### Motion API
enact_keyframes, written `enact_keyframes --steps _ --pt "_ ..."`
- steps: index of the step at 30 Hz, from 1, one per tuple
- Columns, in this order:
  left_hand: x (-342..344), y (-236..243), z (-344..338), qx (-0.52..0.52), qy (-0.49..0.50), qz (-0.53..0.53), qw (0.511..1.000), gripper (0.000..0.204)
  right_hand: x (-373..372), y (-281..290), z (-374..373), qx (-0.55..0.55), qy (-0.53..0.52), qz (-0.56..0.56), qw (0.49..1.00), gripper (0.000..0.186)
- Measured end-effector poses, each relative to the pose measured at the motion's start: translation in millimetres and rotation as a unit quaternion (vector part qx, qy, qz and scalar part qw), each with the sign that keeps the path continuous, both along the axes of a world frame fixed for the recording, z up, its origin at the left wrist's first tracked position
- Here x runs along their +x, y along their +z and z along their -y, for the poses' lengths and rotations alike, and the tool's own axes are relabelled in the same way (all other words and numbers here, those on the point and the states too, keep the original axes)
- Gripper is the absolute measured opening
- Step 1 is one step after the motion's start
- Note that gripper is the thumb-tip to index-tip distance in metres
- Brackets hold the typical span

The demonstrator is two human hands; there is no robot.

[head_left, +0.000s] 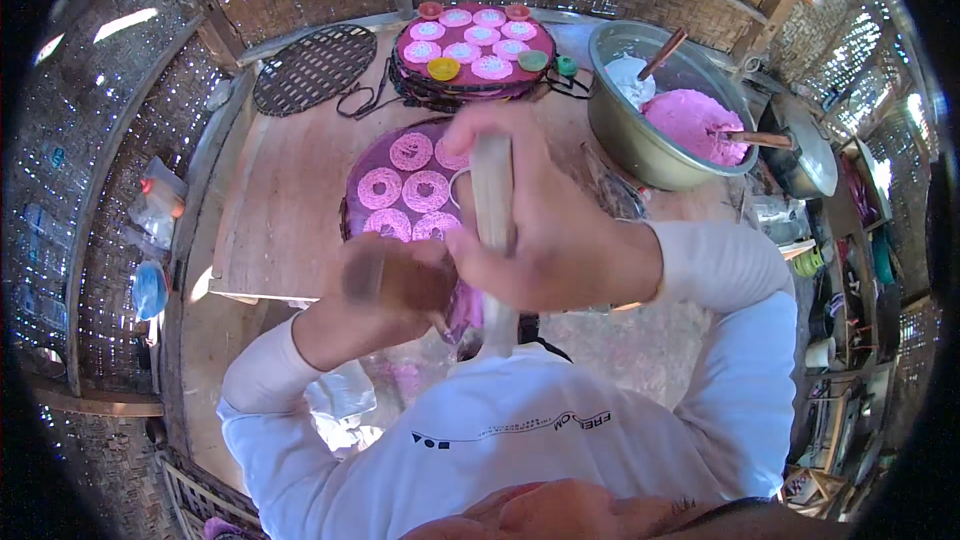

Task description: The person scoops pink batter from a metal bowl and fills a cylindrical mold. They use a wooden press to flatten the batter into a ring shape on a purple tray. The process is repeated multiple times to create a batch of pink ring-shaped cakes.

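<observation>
Both my hands are raised over the near edge of the table. My right hand (560, 220) is closed round a pale wooden bar (492, 195) that stands roughly upright. Lower and to the left, my left hand (415, 285) is wrapped round a brown wooden handle (362, 275), blurred by motion. Whether bar and handle are joined is hidden by my fingers. A pink-smeared part (466, 312) hangs below them. Just beyond lies a round purple tray (354, 190) with several pink lacy rings (427, 191), partly covered by my hands.
Farther back, a stack of round trays (470, 90) carries white-centred pink rings and small coloured cups. A large metal basin (640, 145) of pink dough (690, 120) and white paste stands at right. A woven disc (315, 70) lies at back left; a lidded pot (800, 150) sits far right.
</observation>
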State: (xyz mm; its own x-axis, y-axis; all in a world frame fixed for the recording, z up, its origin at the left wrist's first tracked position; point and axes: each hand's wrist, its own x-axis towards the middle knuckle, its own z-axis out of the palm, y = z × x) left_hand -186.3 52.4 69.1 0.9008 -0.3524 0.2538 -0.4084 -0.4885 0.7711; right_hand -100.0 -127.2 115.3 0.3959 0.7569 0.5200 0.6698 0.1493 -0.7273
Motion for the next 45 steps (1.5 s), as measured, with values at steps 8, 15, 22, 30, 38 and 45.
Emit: enact_keyframes --steps 8,15,22,30,38,45 --pt "5 -19 5 0.179 -0.005 0.059 0.982 0.032 6 34 76 0.110 -0.062 0.265 0.956 0.043" --pt "58 -59 80 -0.346 -0.142 -0.092 0.923 0.023 103 15 151 0.628 -0.073 -0.112 0.766 0.021" --pt "120 -94 109 -0.583 0.053 0.050 0.809 0.011 140 -73 134 0.283 -0.077 -0.351 0.889 0.031" --pt "148 -19 122 -0.389 0.211 0.308 0.842 0.017 227 -73 311 -0.556 -0.534 0.390 0.504 0.016" --pt "166 -20 116 -0.260 0.320 0.259 0.873 0.026 223 -5 314 -0.671 -0.328 0.375 0.548 0.013" --pt "181 -21 127 0.010 0.428 0.386 0.817 0.021 277 8 313 -0.552 -0.299 0.509 0.589 0.013"
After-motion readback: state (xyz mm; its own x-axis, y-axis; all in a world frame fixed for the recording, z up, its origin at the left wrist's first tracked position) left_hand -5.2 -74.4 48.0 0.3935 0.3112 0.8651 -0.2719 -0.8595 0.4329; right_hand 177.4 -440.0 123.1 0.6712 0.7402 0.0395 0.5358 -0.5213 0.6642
